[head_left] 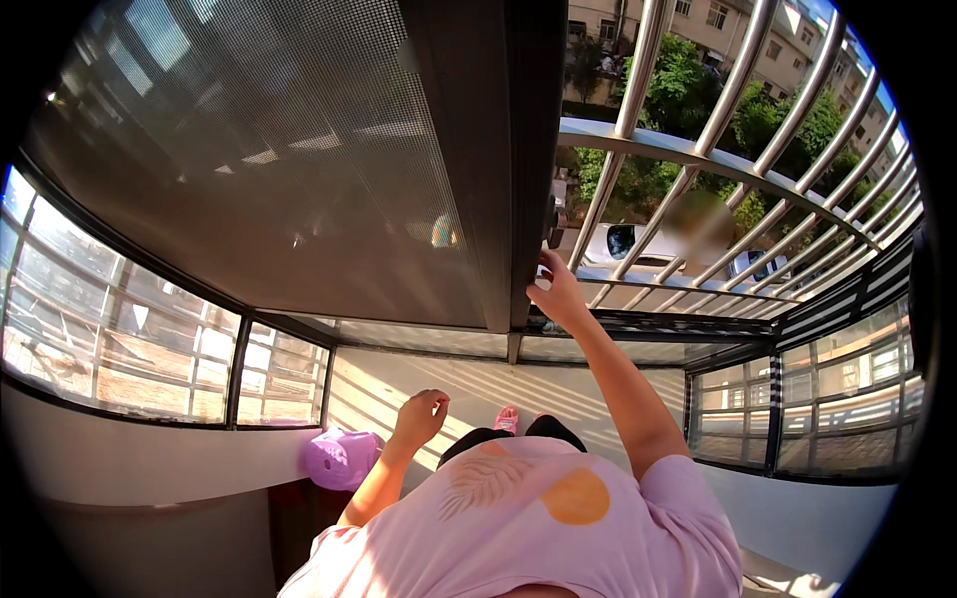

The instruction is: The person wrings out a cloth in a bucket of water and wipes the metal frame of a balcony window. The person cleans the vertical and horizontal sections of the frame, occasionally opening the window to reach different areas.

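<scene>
T-shirt (518,503), pale pink, printed with an orange disc and a leaf, closest to the camera, with black legwear (555,431) just beyond its hem. Left hand (423,417) raised above the floor to the left of the torso, fingers curled inward; impossible to tell whether fully closed. Right hand (558,291) farther forward at the end of an outstretched arm, at the edge of a dark window frame (533,149); thumb and forefinger bent against that edge, too small and shadowed to tell whether clamped on it or only touching. Down below, a pink sandal (506,421) on one foot, and pale floor (384,374) striped by slanting sunlight. Near the left wall, a lilac rounded object (339,458) of unclear kind.

Left of the window frame, a broad mesh screen (229,169), greyish brown, filling the upper left of the view. Just above the right hand, a small dark fitting (554,221) on the frame's edge. Low paned windows (120,324) along the left side, similar dark-framed panes (847,394) along the right.

Beyond the opening, shiny metal bars (638,75) joined by a curved crossbar (688,151); past them, white car (638,246), green trees (678,90) and beige building (738,28).
</scene>
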{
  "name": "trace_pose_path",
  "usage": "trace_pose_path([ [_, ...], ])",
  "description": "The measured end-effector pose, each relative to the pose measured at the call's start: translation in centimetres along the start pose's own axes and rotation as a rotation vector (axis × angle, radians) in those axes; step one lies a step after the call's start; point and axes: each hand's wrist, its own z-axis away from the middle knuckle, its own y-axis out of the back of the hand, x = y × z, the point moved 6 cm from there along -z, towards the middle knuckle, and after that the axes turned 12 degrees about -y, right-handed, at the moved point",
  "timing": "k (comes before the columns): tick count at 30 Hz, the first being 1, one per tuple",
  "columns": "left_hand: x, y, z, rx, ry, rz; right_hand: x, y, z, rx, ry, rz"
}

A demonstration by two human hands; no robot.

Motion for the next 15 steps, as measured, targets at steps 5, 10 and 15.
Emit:
trace_pose_path([
  [5, 1.5, -1.2, 1.9, 0.060, 0.080, 0.029, 0.4, -0.7, -1.0, -0.049, -0.132, -0.143],
  [10, 2.9, -2.2, 4.3, 0.006, 0.173, 0.025, 2.2, -0.3, -1.4, -0.100, -0.039, -0.094],
  [15, -0.4, -2.9, 8.4, 0.031, 0.400, 0.018, 1.9, -0.4, -1.8, -0.072, -0.036, -0.087],
])
